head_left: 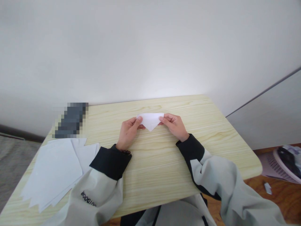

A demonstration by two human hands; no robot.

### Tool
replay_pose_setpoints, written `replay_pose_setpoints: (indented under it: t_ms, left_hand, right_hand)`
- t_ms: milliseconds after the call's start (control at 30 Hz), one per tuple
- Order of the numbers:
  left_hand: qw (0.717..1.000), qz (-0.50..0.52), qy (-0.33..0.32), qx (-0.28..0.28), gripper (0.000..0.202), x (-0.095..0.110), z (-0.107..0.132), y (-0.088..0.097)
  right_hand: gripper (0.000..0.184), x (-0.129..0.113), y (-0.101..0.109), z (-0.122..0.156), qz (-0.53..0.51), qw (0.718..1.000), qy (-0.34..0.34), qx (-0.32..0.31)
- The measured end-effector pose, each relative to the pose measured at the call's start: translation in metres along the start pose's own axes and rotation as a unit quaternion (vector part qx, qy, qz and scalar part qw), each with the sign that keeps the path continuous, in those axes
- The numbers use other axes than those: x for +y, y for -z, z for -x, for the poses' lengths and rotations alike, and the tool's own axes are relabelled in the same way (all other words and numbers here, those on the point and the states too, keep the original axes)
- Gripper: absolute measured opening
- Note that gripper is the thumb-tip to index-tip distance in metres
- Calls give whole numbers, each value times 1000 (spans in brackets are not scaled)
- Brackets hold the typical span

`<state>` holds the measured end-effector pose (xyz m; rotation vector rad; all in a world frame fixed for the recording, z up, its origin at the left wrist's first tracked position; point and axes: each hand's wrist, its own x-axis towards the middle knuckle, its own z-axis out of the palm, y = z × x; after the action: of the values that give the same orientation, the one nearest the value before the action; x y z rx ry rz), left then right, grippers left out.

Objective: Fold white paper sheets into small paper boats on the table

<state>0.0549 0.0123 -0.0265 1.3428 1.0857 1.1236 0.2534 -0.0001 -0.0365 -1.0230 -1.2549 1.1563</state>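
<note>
A small folded sheet of white paper [150, 120] is held up over the table, its straight edge at the top and a point facing down toward me. My left hand [129, 130] pinches its left corner, thumb in front and fingers behind. At the opposite corner my right hand [174, 126] grips the paper in the same way. Both hands are closed on it, and the fingertips behind the paper are partly hidden.
The pale wood-grain table [150, 169] stands against a white wall [145, 50]. Loose white sheets [58, 169] lie in a pile at the left. Behind them is a dark, pixelated object [71, 119]. A pink basket [272, 164] stands on the floor at the right.
</note>
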Motion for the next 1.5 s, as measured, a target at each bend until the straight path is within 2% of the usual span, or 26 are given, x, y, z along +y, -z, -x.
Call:
replay_pose_setpoints:
  t_ms: [67, 133, 233, 300, 367, 433, 533, 800, 967, 1100, 1200, 1300, 1500]
  left_hand:
    - [998, -48, -31, 8, 38, 2, 1, 0]
    - [988, -127, -85, 21, 32, 4, 2, 1]
    - [949, -244, -198, 4, 19, 5, 4, 3]
    - [916, -303, -263, -20, 14, 4, 4, 5]
    - [887, -351, -297, -39, 15, 1, 3, 8]
    - [865, -392, -310, -56, 16, -3, 1, 10]
    - [838, -437, -315, -83, 18, -6, 0, 11]
    - [808, -504, -286, -103, 26, -5, 0, 9]
    - [784, -537, -295, -95, 26, -2, 1, 6]
    - [764, -566, -299, -82, 28, 2, 3, 3]
    - [755, -579, -297, -79, 29, 3, 2, 2]
    - [760, -576, -294, -75, 30, 2, 2, 2]
    - [792, -525, -294, -104, 26, -1, 1, 10]
  right_hand:
    - [21, -2, 1, 1, 59, 997, 44, 24]
    - [15, -5, 3, 3, 143, 982, 116, 52]
    - [7, -9, 6, 2, 246, 942, 229, 4]
    - [7, -9, 8, 1, 308, 912, 271, -29]
    - [8, -7, 10, -1, 380, 883, 271, -51]
    - [7, -5, 12, -2, 444, 860, 241, -71]
    - [9, -5, 14, -2, 495, 841, 197, -91]
    - [10, -3, 22, -3, 507, 839, 186, -71]
    - [18, -1, 24, -1, 540, 819, 192, -34]
    - [18, -3, 24, 0, 542, 810, 215, -61]
    - [17, -5, 23, -1, 541, 812, 205, -76]
    - [22, -4, 22, -2, 536, 825, 168, -61]
    - [23, -2, 25, -3, 499, 856, 123, -55]
